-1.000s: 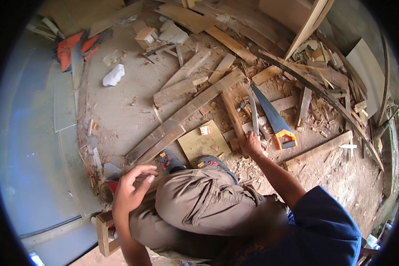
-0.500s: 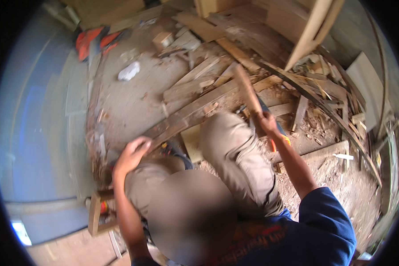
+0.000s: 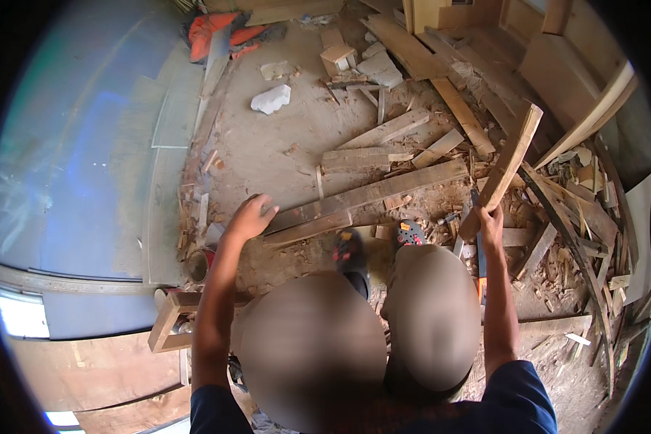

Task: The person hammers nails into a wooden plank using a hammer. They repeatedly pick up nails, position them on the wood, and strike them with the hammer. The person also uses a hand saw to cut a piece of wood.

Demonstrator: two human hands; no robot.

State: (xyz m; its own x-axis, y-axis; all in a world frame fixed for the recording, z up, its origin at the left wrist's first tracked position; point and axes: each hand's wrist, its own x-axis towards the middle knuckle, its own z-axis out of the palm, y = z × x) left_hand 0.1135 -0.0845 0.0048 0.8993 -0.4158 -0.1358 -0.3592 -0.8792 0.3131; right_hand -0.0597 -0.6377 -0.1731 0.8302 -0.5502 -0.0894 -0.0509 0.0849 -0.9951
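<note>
My right hand (image 3: 491, 226) is closed round the lower part of a short wooden piece (image 3: 512, 159), which stands tilted with its upper end to the far right. My left hand (image 3: 250, 218) has its fingers apart and holds nothing. It hovers by the left end of a long wooden beam (image 3: 383, 189) lying across the floor; whether it touches the beam I cannot tell. A shorter wood strip (image 3: 312, 228) lies along the beam's near side. Beside my right forearm lies a long tool with an orange part (image 3: 482, 288), partly hidden by the arm.
Scrap boards (image 3: 394, 130) and splinters litter the floor ahead. A curved dark strip (image 3: 568, 242) and a debris heap lie right. A white lump (image 3: 271, 99) and orange cloth (image 3: 210, 35) are farther off. A wooden frame (image 3: 165, 322) stands left, near a blue-grey panel (image 3: 87, 195).
My right hand has moved right with the wooden piece, which now leans the other way. My left hand has lifted off the knee area toward the beam's end. The view has shifted.
</note>
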